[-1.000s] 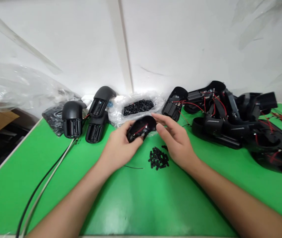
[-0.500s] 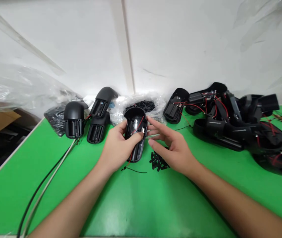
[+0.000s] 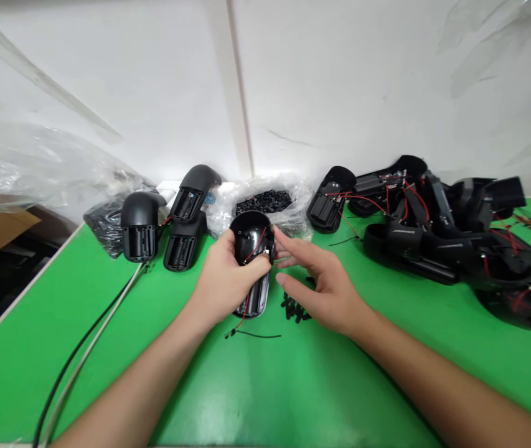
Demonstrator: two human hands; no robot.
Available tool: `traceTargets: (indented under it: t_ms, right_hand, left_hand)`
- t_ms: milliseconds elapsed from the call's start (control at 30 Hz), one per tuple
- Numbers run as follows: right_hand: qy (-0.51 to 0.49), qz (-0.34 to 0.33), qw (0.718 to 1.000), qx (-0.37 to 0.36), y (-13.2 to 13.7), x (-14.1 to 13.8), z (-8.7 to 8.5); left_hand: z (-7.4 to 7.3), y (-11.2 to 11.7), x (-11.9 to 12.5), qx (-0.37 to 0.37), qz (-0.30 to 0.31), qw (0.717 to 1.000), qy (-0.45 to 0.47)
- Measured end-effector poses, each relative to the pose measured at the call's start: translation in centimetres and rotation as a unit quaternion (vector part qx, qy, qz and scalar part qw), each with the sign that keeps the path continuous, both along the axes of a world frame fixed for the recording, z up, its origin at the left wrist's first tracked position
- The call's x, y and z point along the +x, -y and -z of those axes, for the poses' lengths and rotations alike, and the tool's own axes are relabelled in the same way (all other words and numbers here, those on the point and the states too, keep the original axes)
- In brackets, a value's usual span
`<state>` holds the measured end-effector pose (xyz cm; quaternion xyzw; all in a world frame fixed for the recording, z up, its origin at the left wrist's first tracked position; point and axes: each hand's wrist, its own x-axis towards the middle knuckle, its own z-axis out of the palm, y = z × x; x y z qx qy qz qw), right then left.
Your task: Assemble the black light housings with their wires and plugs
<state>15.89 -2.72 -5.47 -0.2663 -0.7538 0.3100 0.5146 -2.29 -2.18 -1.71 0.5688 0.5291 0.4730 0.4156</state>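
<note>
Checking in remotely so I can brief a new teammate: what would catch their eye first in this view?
The bright green work table stands out first, with a black plastic housing wired in red gripped in the left hand at the centre and the open right hand beside it. To the right lies a heap of black housings trailing red wires. Behind the hands, a clear plastic bag holds small black parts.
</note>
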Motion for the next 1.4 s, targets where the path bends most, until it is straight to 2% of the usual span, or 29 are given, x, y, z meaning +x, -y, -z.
traceTargets:
  t_ms: [233, 333, 367, 433, 500, 567, 733, 900, 1033, 1100, 1167, 1233, 1300, 1333, 1400]
  right_hand:
    - [0.027, 0.006, 0.999, 0.022, 0.1, 0.2, 0.0]
    - [0.049, 0.009, 0.998, 0.029, 0.1, 0.4, -0.5]
    - [0.047, 0.012, 0.998, 0.031, 0.1, 0.4, -0.6]
    - [0.042, 0.033, 0.998, 0.030, 0.1, 0.4, -0.8]
    - [0.034, 0.070, 0.997, 0.017, 0.0, 0.4, -1.0]
    - [0.027, 0.104, 0.994, -0.001, -0.2, 0.5, -1.1]
    - [0.016, 0.130, 0.991, -0.011, -0.5, 0.6, -1.2]
    - [0.021, 0.147, 0.989, -0.020, -0.6, 0.6, -1.2]
    - [0.027, 0.199, 0.979, -0.028, -1.0, 1.0, -1.3]
    - [0.029, 0.228, 0.973, -0.033, -1.2, 1.3, -1.4]
    - [0.030, 0.249, 0.967, -0.039, -1.4, 1.6, -1.4]
    - [0.030, 0.261, 0.964, -0.039, -1.6, 1.8, -1.5]
    - [0.031, 0.265, 0.963, -0.037, -1.7, 1.9, -1.5]
    - [0.032, 0.265, 0.963, -0.037, -1.8, 1.9, -1.4]
    - [0.035, 0.262, 0.964, -0.037, -1.9, 1.9, -1.3]
  left_hand:
    - [0.0, 0.2, 0.1, 0.002, -0.005, 1.000, 0.018]
    - [-0.4, 0.3, 0.1, -0.063, -0.002, 0.992, 0.105]
    - [-0.6, 0.3, 0.1, -0.112, -0.002, 0.981, 0.155]
    - [-1.2, 0.2, 0.0, -0.217, -0.015, 0.941, 0.261]
    - [-1.9, 0.0, -0.3, -0.271, -0.048, 0.895, 0.351]
    - [-2.6, -0.2, -0.7, -0.285, -0.068, 0.866, 0.406]
    - [-3.9, 0.0, -1.8, -0.310, -0.030, 0.829, 0.464]
    - [-4.0, -0.3, -2.6, -0.302, 0.003, 0.800, 0.518]
    - [-3.8, -0.5, -3.4, -0.244, 0.038, 0.809, 0.533]
    - [-4.2, -0.4, -3.6, -0.202, 0.040, 0.836, 0.509]
    - [-4.7, -0.1, -3.8, -0.139, 0.013, 0.882, 0.450]
    - [-5.2, 0.1, -4.1, -0.049, -0.037, 0.924, 0.377]
    - [-5.5, -0.3, -4.7, 0.044, -0.116, 0.946, 0.300]
    - [-5.4, -0.7, -5.2, 0.084, -0.168, 0.948, 0.256]
    - [-5.1, -2.0, -6.5, 0.160, -0.277, 0.933, 0.162]
